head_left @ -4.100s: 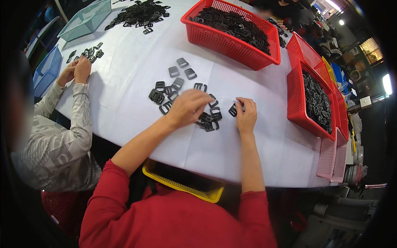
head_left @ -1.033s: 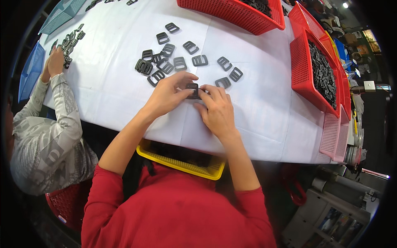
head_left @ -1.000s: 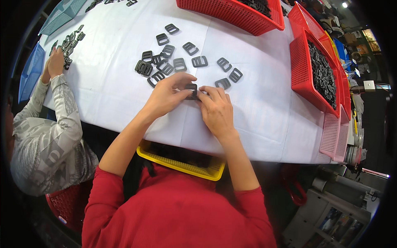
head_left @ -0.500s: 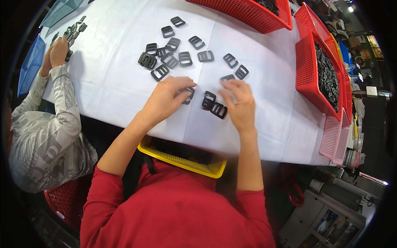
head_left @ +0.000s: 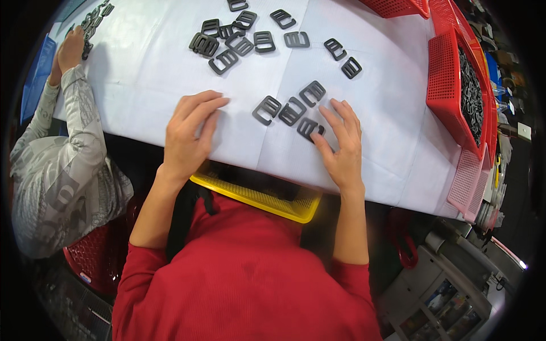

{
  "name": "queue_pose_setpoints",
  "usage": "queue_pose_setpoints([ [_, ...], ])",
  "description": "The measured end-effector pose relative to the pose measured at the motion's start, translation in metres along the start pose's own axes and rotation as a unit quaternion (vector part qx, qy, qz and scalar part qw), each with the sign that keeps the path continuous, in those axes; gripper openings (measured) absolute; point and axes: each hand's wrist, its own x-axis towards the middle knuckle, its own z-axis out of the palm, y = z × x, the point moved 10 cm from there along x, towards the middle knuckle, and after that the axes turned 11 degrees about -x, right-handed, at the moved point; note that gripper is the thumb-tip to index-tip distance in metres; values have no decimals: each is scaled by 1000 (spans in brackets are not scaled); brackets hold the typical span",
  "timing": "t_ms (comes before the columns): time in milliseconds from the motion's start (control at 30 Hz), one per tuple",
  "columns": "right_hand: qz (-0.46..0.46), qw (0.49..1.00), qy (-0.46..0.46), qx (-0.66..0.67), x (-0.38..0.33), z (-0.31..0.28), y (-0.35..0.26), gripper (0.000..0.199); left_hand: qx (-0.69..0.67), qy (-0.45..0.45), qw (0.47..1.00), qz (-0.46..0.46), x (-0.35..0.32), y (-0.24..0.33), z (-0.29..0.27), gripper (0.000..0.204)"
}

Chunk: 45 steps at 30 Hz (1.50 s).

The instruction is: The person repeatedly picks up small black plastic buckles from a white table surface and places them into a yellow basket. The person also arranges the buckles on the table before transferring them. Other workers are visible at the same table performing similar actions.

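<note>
Several black plastic slide buckles point(head_left: 292, 111) lie close together on the white tablecloth, in front of and between my two hands. My right hand point(head_left: 342, 145) is open at their right side, with its fingers spread. Its thumb tip is at the edge of the nearest buckle point(head_left: 307, 130), and the fingertips are beside the farthest one point(head_left: 312, 94). Over the cloth to the left, my left hand point(head_left: 190, 132) is open and holds nothing, its fingers stretched out and apart from the buckles. Farther off lies a looser group of similar buckles point(head_left: 239, 44), some overlapping.
Red baskets point(head_left: 443, 71) stand along the right, one filled with black pieces, with a pink basket point(head_left: 469, 182) nearer. A yellow basket point(head_left: 256, 196) sits below the table's front edge. At the left, a co-worker's hands point(head_left: 69, 54) are beside more buckles point(head_left: 94, 23).
My left hand has drawn back leftward, uncovering the buckle under it. A buckle from beneath my right hand now lies with the near group. The whole view has shifted, with the table higher in it.
</note>
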Motion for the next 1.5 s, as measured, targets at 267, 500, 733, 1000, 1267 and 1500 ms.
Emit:
queue_pose_setpoints([
  [267,-58,998,-35,-3,34,19,-32,60,61,79,992,72,-22,-5,-8,35],
  [500,-213,974,-81,3,16,44,-84,44,58,100,989,96,-24,-5,-12,35],
  [733,-281,938,-190,69,-74,36,-119,36,70,92,988,103,-22,-3,-9,31],
  [1000,-54,994,52,-75,86,-19,45,73,79,93,987,103,-22,0,-10,32],
  [1267,-253,964,8,-85,233,53,-50,50,102,113,982,110,-26,-1,-16,30],
  [1500,-197,979,-33,46,300,78,-44,26,90,106,985,105,-23,-4,-13,31],
])
